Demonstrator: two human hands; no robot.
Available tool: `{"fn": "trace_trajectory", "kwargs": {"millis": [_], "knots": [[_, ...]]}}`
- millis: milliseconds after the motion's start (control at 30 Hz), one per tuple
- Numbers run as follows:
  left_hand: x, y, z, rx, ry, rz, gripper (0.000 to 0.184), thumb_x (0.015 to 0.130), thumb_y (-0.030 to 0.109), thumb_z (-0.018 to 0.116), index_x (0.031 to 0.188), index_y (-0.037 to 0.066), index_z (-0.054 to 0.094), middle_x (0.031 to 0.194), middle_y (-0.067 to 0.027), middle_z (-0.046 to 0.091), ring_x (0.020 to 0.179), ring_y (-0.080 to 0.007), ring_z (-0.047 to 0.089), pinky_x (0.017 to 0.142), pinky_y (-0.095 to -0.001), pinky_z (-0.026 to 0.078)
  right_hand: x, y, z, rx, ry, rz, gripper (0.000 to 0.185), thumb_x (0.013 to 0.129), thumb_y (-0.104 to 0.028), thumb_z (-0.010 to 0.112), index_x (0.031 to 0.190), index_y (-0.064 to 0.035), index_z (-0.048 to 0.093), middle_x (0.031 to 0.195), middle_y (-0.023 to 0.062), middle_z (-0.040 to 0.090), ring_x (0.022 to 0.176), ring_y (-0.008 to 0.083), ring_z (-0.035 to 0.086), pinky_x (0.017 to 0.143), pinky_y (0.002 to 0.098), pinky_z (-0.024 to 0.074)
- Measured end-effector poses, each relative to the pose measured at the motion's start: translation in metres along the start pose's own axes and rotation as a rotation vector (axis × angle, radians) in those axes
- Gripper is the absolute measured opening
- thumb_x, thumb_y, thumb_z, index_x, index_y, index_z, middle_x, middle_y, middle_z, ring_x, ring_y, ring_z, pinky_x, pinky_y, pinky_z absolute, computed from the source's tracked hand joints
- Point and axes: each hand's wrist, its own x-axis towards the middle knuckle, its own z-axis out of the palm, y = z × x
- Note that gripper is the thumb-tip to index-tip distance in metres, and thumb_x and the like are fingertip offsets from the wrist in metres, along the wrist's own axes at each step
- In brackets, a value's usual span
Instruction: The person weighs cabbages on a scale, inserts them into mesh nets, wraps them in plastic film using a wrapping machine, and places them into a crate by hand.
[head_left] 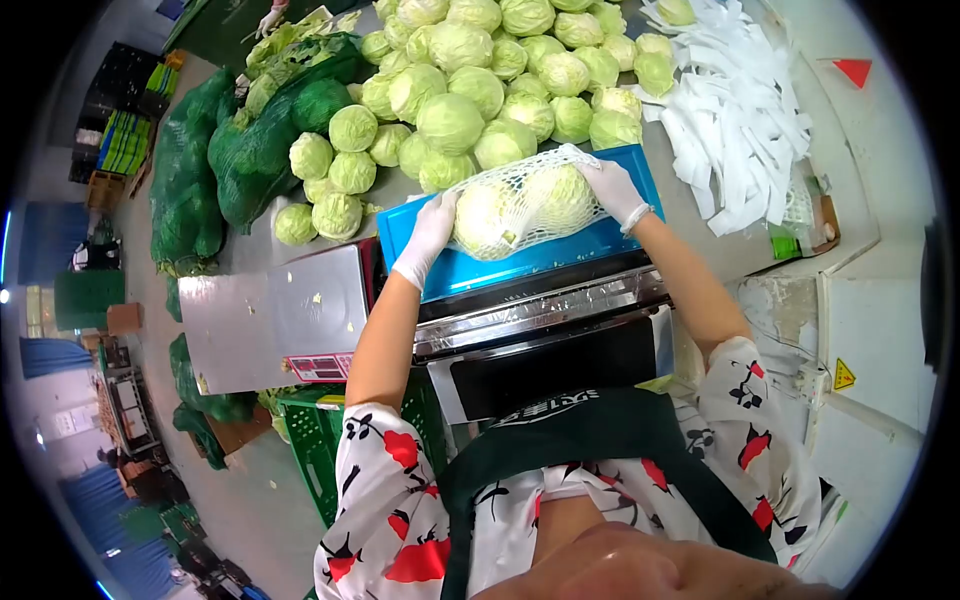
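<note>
White-gloved, held a net (530, 195) with two cabbages (485, 220) inside over a blue tray (460, 275). Gripped its left end with the left hand (430, 238), fingertips partly hidden, and its upper right end with the right hand (616, 194), fingers curled onto it. Had loose cabbages (450, 122) heaped just beyond the tray, white strips (735, 110) piled to the right, and green sacks (245, 170) to the left.

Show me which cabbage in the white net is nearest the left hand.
The left cabbage inside the white net, beside the left hand. The other netted cabbage lies by the right hand; the piled cabbages are outside the net.
</note>
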Motion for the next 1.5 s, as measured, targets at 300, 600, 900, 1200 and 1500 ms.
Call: {"fn": "trace_trajectory", "kwargs": {"millis": [300,600,900,1200,1500], "knots": [[-0.02,0.028,0.003,-0.455,0.061,-0.1,0.048,0.089,0.02,0.04,0.121,-0.008,0.062,0.111,-0.0133,0.07,0.094,-0.0182,0.067,0.079,-0.0293,0.053,0.001,-0.017,-0.021,0.642,-0.317,-0.154,0.04,0.095,-0.023,0.062,0.13,-0.0046,0.063,0.111,0.012,0.072,0.104,0.0173,0.065,0.092,0.0285,0.0486],[-0.067,0.091,0.032,0.427,-0.102,0.586,0.04,0.066,-0.003,0.051,0.089,0.015,0.078,0.103,-0.0026,0.075,0.096,-0.0177,0.064,0.093,-0.0286,0.045,-0.017,-0.081,-0.057,0.311,-0.539,-0.369,0.013,0.084,-0.015,0.076,0.092,-0.0045,0.077,0.093,0.0045,0.073,0.085,0.0102,0.065,0.078,0.0239,0.0505],[-0.098,0.078,0.06,0.28,0.154,0.514,0.089,0.074,0.015,0.069,0.152,0.004,0.028,0.144,-0.0201,0.043,0.139,-0.0371,0.035,0.119,-0.0469,0.021,-0.108,-0.016,-0.052,0.368,0.291,-0.149,0.04,0.096,-0.015,0.06,0.134,-0.0021,0.056,0.132,0.0148,0.058,0.122,0.0217,0.054,0.104,0.0339,0.0415],[-0.095,0.071,0.089,0.288,0.044,0.48,0.095,0.068,0.016,0.075,0.152,0.005,0.03,0.142,-0.0191,0.039,0.135,-0.0338,0.039,0.115,-0.0423,0.032,-0.171,-0.005,0.027,0.158,0.462,-0.11,0.057,0.093,-0.026,0.066,0.139,0.0018,0.047,0.118,0.0201,0.065,0.107,0.0328,0.061,0.099,0.0404,0.0438],[-0.102,0.034,0.083,0.057,0.207,0.411,0.089,0.064,0.007,0.068,0.147,0.006,0.035,0.13,-0.0151,0.04,0.128,-0.0317,0.039,0.113,-0.0403,0.032,-0.199,-0.021,0.003,-0.183,0.036,-0.414,0.134,0.06,-0.042,0.09,0.154,0.006,0.007,0.156,0.0308,0.019,0.144,0.0435,0.026,0.117,0.0442,0.0251]]}}
